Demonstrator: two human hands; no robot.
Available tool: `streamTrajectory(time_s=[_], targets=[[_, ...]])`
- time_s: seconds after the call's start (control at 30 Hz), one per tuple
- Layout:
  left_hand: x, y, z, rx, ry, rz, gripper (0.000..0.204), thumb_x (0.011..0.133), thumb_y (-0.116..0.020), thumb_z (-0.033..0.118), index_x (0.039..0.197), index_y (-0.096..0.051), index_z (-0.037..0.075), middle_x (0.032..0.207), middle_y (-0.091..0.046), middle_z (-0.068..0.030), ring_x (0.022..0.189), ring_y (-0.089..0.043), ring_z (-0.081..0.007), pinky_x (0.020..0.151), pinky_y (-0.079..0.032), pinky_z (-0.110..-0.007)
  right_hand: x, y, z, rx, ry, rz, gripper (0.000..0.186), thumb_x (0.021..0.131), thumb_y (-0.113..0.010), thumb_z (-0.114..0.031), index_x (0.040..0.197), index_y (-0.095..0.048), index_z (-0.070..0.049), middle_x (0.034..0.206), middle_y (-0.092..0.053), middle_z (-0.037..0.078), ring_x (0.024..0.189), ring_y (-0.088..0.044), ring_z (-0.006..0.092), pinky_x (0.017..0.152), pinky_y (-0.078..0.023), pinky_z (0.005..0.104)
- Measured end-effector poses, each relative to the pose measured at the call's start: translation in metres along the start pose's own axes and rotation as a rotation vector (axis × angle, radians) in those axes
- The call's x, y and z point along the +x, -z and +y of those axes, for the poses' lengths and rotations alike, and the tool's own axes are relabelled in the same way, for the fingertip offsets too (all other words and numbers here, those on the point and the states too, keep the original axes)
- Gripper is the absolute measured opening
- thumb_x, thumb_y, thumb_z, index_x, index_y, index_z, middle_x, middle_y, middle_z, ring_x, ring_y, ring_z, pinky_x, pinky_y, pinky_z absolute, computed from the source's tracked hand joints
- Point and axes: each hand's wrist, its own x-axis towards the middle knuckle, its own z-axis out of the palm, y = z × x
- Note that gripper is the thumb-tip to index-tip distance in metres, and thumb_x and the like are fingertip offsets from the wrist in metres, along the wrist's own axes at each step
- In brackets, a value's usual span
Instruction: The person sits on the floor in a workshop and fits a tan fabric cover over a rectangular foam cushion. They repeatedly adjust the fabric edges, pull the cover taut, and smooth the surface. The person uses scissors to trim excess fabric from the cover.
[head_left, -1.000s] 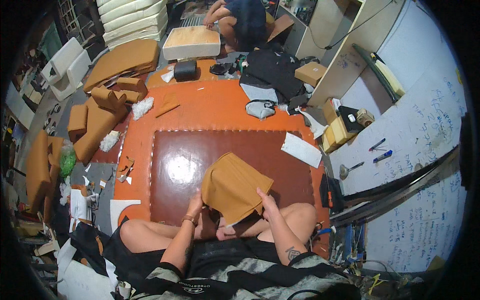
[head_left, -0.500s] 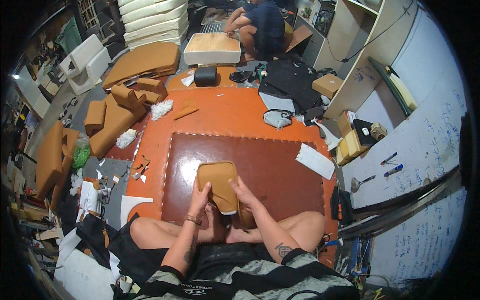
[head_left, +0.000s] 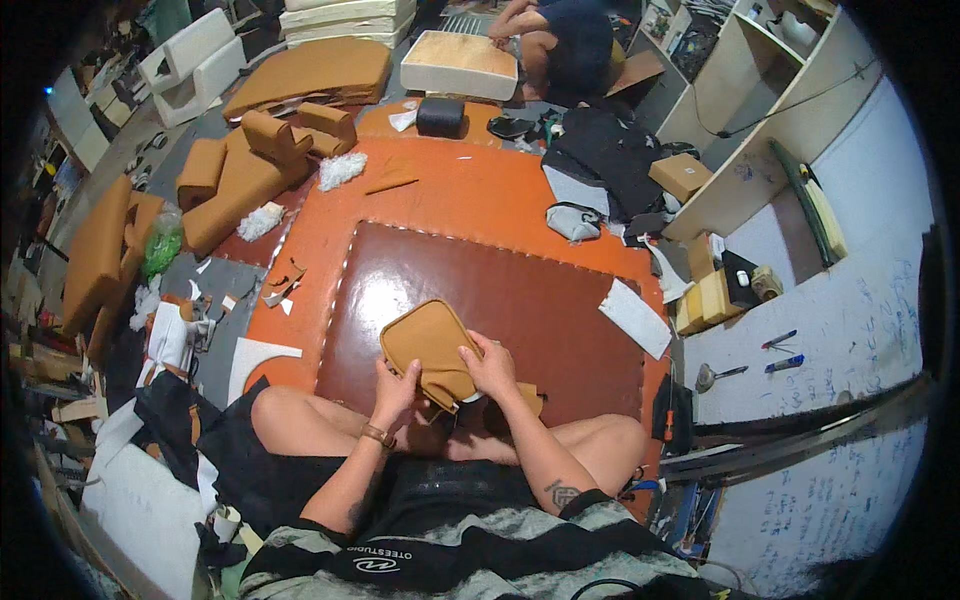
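Between my hands is a tan upholstered cushion (head_left: 430, 340) with rounded corners and a piped edge, its top leaning to the left. My left hand (head_left: 398, 390) grips its lower left edge, thumb on the front face. On the other side, my right hand (head_left: 487, 366) holds the right edge, its thumb also on the front. The cover is creased and folded at the bottom, where a bit of white shows. A loose tan flap (head_left: 532, 400) hangs beside my right wrist. The fingers behind the cushion are hidden.
Below lies a brown mat (head_left: 560, 330) on an orange sheet (head_left: 480, 185). Tan upholstered pieces (head_left: 240, 190) and white stuffing (head_left: 342, 171) lie at left. A white panel (head_left: 635, 318) is at right. A person (head_left: 568, 50) crouches at the back beside a pale foam block (head_left: 460, 65).
The cushion has tipped over to the left, and my right hand has shifted along its edge with the thumb now on the front. The whole view has also turned slightly.
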Motion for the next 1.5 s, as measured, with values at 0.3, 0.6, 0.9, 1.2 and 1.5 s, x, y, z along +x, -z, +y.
streamTrajectory(time_s=[0.3,0.6,0.9,1.2,1.5], targets=[[-0.045,-0.005,0.046,0.989,-0.602,-0.057,0.092,0.076,-0.087,0.024,0.151,-0.038,0.003,0.155,-0.030,-0.0375,0.145,-0.024,-0.0586,0.120,-0.028,-0.062,-0.008,-0.009,-0.001,0.042,-0.004,0.098,0.033,0.097,-0.067,-0.022,0.123,-0.072,-0.004,0.113,-0.074,0.021,0.104,-0.072,0.0340,0.091,-0.055,0.0416],[-0.022,-0.027,0.061,1.060,-0.609,-0.195,0.112,0.065,-0.092,0.019,0.159,-0.032,0.009,0.166,-0.011,-0.0333,0.148,-0.001,-0.0664,0.123,-0.024,-0.064,-0.040,0.028,0.016,-0.072,0.292,-0.047,0.051,0.090,-0.061,-0.005,0.141,-0.057,0.002,0.124,-0.070,0.024,0.117,-0.067,0.0382,0.101,-0.051,0.0453],[-0.054,-0.022,0.071,0.901,-0.616,-0.137,0.040,0.076,-0.071,0.001,0.116,-0.066,0.004,0.127,-0.056,-0.0221,0.121,-0.051,-0.0448,0.100,-0.048,-0.050,-0.052,0.022,0.022,-0.173,0.359,0.066,0.041,0.081,-0.055,0.006,0.120,-0.067,0.003,0.104,-0.069,0.025,0.100,-0.065,0.0441,0.092,-0.051,0.0524],[-0.055,-0.012,0.049,0.935,-0.542,-0.163,0.014,0.077,-0.062,-0.001,0.086,-0.072,0.002,0.094,-0.064,-0.0175,0.098,-0.060,-0.0388,0.086,-0.052,-0.048,-0.061,0.010,0.026,-0.228,0.372,-0.232,0.038,0.082,-0.068,-0.008,0.115,-0.050,-0.001,0.101,-0.065,0.028,0.097,-0.064,0.0489,0.084,-0.050,0.0582],[-0.036,-0.016,0.043,0.902,-0.653,-0.184,0.015,0.075,-0.061,-0.002,0.084,-0.072,0.002,0.089,-0.065,-0.0165,0.095,-0.060,-0.0386,0.088,-0.051,-0.046,-0.062,0.008,0.017,-0.455,0.274,-0.278,0.060,0.077,-0.086,-0.030,0.117,-0.047,-0.008,0.093,-0.069,0.022,0.088,-0.069,0.0456,0.073,-0.054,0.0554]])
